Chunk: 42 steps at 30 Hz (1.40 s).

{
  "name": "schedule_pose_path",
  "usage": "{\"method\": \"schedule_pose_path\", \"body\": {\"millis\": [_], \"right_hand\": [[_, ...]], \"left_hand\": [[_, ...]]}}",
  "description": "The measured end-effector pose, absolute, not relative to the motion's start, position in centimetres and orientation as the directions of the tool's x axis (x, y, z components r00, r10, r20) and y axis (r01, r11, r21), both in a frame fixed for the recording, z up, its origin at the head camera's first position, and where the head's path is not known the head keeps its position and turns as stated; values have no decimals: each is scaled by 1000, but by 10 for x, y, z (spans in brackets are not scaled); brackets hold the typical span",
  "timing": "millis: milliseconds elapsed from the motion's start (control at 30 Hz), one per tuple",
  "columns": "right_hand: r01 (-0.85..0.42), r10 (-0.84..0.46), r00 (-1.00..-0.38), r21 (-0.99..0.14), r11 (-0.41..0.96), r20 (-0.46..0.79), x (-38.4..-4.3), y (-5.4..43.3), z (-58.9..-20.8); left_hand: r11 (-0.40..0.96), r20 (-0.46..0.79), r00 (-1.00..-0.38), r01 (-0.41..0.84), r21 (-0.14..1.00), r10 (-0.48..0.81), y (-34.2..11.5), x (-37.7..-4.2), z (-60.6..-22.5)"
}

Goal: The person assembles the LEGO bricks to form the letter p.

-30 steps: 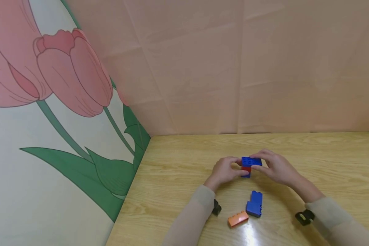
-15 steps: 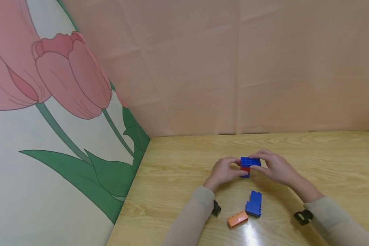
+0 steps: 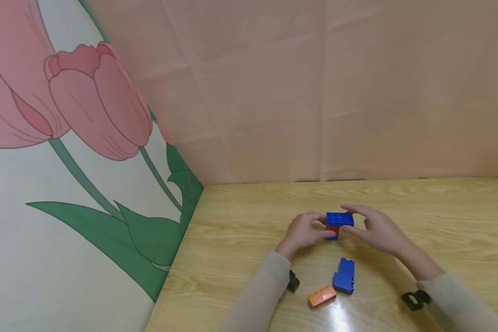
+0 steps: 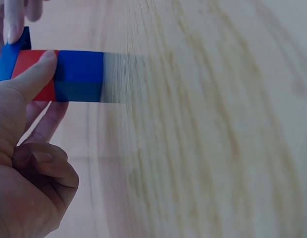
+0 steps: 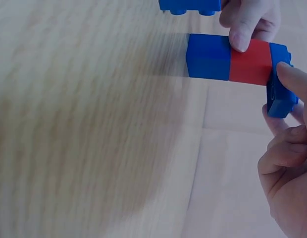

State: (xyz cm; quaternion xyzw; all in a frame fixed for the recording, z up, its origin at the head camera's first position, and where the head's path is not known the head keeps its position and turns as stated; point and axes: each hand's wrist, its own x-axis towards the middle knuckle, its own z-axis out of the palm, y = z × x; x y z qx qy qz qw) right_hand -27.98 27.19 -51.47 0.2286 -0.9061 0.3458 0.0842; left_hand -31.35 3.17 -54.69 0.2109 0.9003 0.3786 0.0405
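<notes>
A small toy brick stack stands on the wooden table: a blue brick at the bottom, a red brick in the middle, and a longer studded blue brick lying across the top. The top brick overhangs to the right. My left hand pinches the stack at the red brick, its thumb on the near face and fingers behind. At the overhanging end, my right hand has its thumb on the near side of the top brick and its fingers on the far side.
Nearer on the table lie an L-shaped pair of blue bricks and an orange brick. A tulip-print panel borders the left, and a pinkish cloth hangs behind the table.
My right hand has slid slightly right along the top blue brick, uncovering more of its studs. The left hand keeps its grip on the stack, which stays in place.
</notes>
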Motion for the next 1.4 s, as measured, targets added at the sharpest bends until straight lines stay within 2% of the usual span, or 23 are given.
{"method": "schedule_pose_path", "body": {"millis": [300,833,1067,1400], "right_hand": [[-397,-336,-915,-644,655,223,-267,292,-521],[-400,-475,-878,-640,656,61,-242,299,-535],[-407,-497,-867,-634,657,41,-231,288,-540],[-373,-533,-846,-688,622,-23,-222,277,-541]], "left_hand": [[626,78,-915,330,707,395,32,-313,-547],[630,69,-914,329,704,401,32,-312,-545],[627,70,-912,332,704,404,32,-312,-545],[633,70,-915,328,701,397,31,-313,-547]]}}
